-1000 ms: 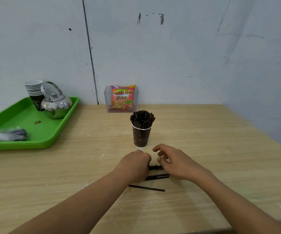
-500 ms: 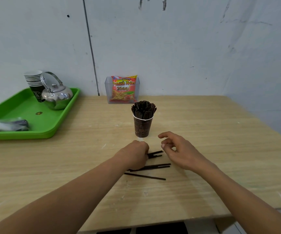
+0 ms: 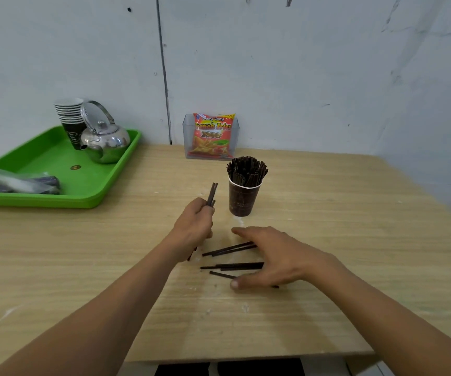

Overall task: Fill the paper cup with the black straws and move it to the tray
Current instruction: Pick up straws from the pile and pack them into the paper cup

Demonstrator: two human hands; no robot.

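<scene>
**Gathering the last straws, cup not yet moved**

The paper cup (image 3: 243, 199) stands upright on the wooden table (image 3: 341, 218), packed with black straws (image 3: 247, 170) and well apart from the green tray (image 3: 53, 158) at the far left. The left hand (image 3: 196, 226) is curled round a small bunch of straws (image 3: 212, 194), their ends pointing up, just beside the cup. The right hand (image 3: 278, 256) lies wide and flat over the loose straws (image 3: 232, 249) scattered on the table — whether its fingers press them or only hover is hard to tell from this angle.

The step in hand looks like collecting the stragglers. Next, the held bunch needs tipping upright over the rim and feeding into a crowded cup — a gentle push, or the cup may topple. The remaining straws should follow before the cup goes to the tray, where a kettle (image 3: 105, 139) and stacked cups (image 3: 69, 115) take up the far corner.
</scene>
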